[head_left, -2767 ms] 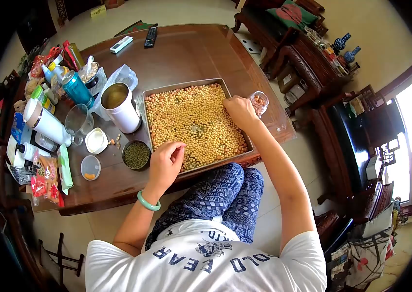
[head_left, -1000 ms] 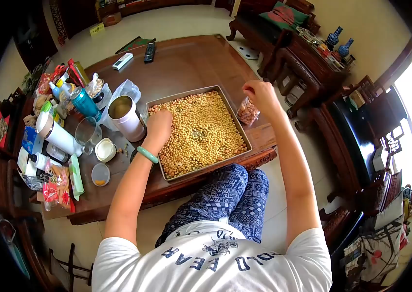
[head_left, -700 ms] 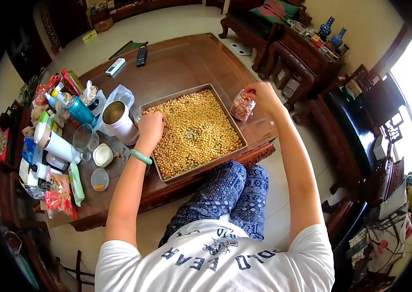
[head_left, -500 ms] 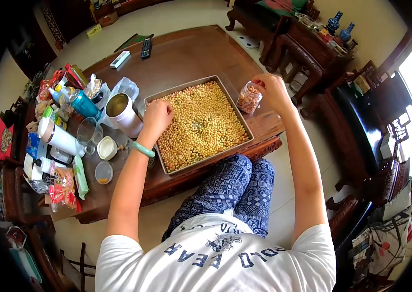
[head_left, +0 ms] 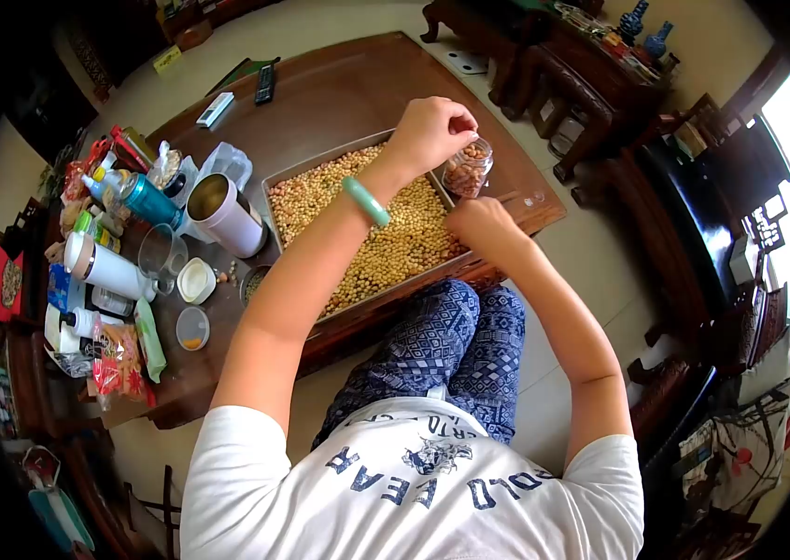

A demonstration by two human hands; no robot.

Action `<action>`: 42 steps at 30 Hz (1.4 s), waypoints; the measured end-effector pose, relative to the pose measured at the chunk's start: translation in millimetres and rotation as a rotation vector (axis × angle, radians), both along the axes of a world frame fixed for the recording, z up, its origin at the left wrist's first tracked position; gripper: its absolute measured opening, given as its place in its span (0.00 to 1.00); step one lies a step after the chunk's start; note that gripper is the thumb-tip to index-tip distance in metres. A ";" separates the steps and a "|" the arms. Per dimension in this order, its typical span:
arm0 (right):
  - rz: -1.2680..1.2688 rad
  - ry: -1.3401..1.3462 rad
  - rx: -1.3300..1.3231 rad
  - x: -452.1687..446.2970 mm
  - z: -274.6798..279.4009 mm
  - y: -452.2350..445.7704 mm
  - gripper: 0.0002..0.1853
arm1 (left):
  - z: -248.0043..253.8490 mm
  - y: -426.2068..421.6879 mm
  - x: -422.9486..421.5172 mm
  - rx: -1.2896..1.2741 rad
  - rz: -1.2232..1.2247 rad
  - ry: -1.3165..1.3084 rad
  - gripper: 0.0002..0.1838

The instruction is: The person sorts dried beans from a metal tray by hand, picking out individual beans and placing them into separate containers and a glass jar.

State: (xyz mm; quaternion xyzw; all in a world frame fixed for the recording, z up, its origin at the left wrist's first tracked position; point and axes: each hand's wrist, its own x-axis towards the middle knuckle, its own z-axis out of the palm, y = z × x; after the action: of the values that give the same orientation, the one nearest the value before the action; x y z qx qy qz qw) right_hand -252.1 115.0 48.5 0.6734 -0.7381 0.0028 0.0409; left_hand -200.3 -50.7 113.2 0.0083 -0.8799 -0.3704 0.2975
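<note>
A square metal tray (head_left: 271, 207) full of yellowish beans (head_left: 395, 252), with some green and reddish-brown bits among them, lies on the table. Just beyond its right edge stands a clear jar (head_left: 470, 173) of reddish-brown nuts that look like peanuts. My left hand (head_left: 428, 135), a green bangle on its wrist, reaches across the tray to the jar's mouth, thumb and fingers pinched together. Whatever it pinches is too small to make out. Below the jar, at the tray's right rim, my right hand (head_left: 486, 227) is closed with its fingertips lowered toward the beans; its grip is hidden.
To the left of the tray are an open white canister (head_left: 244, 233), a clear cup (head_left: 154, 259), a small white tub (head_left: 196, 282), and several bottles and packets. A remote control (head_left: 265, 84) and a white box (head_left: 216, 110) lie toward the table's far side.
My left hand has crossed from the tray's left side to the jar's mouth. My right hand has left the jar and come down to the tray's right rim. The view has shifted slightly.
</note>
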 end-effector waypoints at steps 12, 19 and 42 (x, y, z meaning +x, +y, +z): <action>0.149 0.202 0.032 -1.4 -13.9 -4.0 0.02 | -52.5 -13.5 -54.0 -0.190 0.077 -0.210 0.13; 0.219 0.068 0.005 -12.3 -22.9 -5.0 0.03 | -30.2 -0.5 27.7 -0.037 0.100 -0.298 0.14; -0.233 -0.175 -0.279 -90.8 55.1 -30.1 0.11 | -104.9 28.3 61.1 -0.251 -0.361 -0.324 0.17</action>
State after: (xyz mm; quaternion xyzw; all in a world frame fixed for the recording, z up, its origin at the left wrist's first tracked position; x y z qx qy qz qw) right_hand -342.9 84.9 103.6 0.5684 -0.8043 0.1588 0.0694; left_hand -139.2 -22.4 8.3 -0.1264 -0.9424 -0.2992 0.0806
